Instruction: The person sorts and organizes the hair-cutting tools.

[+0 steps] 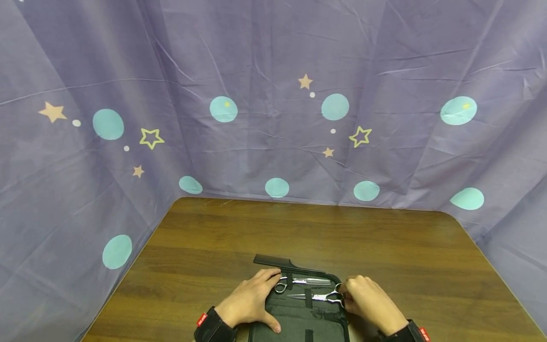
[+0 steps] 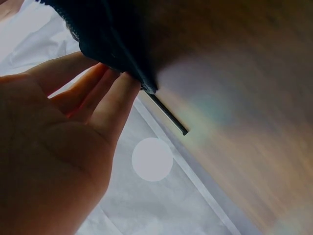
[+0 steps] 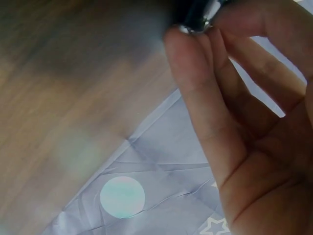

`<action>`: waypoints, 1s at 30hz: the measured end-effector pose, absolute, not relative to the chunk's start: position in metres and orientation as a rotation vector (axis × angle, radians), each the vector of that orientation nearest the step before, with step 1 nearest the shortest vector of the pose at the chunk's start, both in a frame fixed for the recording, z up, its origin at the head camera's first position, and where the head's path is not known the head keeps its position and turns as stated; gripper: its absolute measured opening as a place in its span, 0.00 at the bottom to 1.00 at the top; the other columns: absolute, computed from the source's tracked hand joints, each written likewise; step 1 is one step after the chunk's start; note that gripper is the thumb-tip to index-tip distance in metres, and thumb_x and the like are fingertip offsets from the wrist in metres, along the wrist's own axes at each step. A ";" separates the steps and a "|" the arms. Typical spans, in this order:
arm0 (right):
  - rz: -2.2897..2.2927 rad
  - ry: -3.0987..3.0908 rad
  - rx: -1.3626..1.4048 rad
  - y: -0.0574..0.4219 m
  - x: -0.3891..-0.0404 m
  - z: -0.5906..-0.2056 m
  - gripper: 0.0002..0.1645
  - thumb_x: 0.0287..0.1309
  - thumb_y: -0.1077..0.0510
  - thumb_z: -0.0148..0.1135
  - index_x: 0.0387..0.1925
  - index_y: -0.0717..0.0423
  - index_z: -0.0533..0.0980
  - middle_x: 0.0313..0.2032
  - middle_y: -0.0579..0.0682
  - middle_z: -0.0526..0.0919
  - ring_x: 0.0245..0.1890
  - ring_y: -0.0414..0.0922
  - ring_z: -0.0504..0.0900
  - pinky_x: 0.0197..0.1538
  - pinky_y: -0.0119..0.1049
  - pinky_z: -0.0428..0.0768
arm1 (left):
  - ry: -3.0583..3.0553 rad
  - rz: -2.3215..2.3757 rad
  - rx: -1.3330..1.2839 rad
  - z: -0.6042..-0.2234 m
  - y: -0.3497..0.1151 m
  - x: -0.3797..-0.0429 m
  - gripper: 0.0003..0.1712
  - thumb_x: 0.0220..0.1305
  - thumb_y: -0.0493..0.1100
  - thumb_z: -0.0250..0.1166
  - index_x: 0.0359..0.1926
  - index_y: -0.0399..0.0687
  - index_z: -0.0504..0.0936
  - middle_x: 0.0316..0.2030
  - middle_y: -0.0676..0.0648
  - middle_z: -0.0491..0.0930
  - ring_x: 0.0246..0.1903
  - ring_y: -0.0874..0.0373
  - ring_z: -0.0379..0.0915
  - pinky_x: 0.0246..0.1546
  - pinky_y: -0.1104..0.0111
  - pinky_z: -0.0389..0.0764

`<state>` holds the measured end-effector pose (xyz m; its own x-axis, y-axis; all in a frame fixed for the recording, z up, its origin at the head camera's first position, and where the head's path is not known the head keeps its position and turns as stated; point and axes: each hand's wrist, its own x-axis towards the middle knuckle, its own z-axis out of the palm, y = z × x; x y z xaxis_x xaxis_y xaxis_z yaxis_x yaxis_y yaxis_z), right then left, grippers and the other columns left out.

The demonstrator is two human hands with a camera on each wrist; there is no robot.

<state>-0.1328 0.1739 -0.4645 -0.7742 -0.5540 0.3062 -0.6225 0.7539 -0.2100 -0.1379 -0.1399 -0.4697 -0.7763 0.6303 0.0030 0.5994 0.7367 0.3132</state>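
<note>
A black case (image 1: 290, 316) lies spread out at the table's near side. Inside it, elastic loops hold thinning scissors (image 1: 314, 281) and, just below them, pointed hair scissors (image 1: 322, 297). My left hand (image 1: 248, 299) rests on the case's left side, thumb and fingers spread, fingertips beside the thinning scissors' ring; in the left wrist view its fingertips touch the case edge (image 2: 117, 54). At the right side, my right hand (image 1: 369, 301) pinches the hair scissors by their finger rings. The right wrist view shows shiny metal (image 3: 208, 17) at the fingertips. The fingers partly hide the rings.
A black comb (image 1: 273, 261) lies along the case's far edge, its wide end sticking out to the left. Brown wood-grain table (image 1: 213, 228) surrounds the case. A purple-grey curtain (image 1: 265, 142) with stars and dots hangs behind the table and at both sides.
</note>
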 end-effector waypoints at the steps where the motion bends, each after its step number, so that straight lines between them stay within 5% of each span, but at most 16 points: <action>1: 0.442 -2.724 0.926 0.173 -0.133 -0.464 0.17 0.30 0.67 0.58 0.11 0.42 0.63 0.16 0.32 0.58 0.17 0.31 0.55 0.18 0.26 0.57 | 2.833 0.455 1.006 -0.470 -0.140 -0.138 0.67 0.25 0.80 0.60 0.65 0.44 0.62 0.66 0.51 0.58 0.64 0.57 0.54 0.46 0.55 0.73; 15: 0.347 -2.747 1.016 0.161 -0.132 -0.464 0.13 0.39 0.65 0.63 0.15 0.45 0.70 0.17 0.34 0.65 0.17 0.31 0.61 0.20 0.28 0.62 | 2.821 0.458 0.975 -0.472 -0.139 -0.133 0.68 0.24 0.79 0.61 0.66 0.44 0.62 0.66 0.50 0.57 0.64 0.55 0.54 0.47 0.51 0.71; 30: 0.333 -2.701 1.100 0.148 -0.137 -0.464 0.12 0.38 0.64 0.63 0.16 0.45 0.72 0.19 0.36 0.68 0.19 0.31 0.63 0.21 0.28 0.62 | 2.830 0.439 0.989 -0.473 -0.139 -0.139 0.68 0.24 0.80 0.60 0.66 0.44 0.61 0.67 0.50 0.57 0.64 0.56 0.53 0.47 0.53 0.72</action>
<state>-0.1367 0.1477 -0.4640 -0.7011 -0.6590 0.2725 -0.7054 0.6967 -0.1300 -0.1390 -0.1389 -0.4729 -0.7813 0.6240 -0.0101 0.5917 0.7458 0.3061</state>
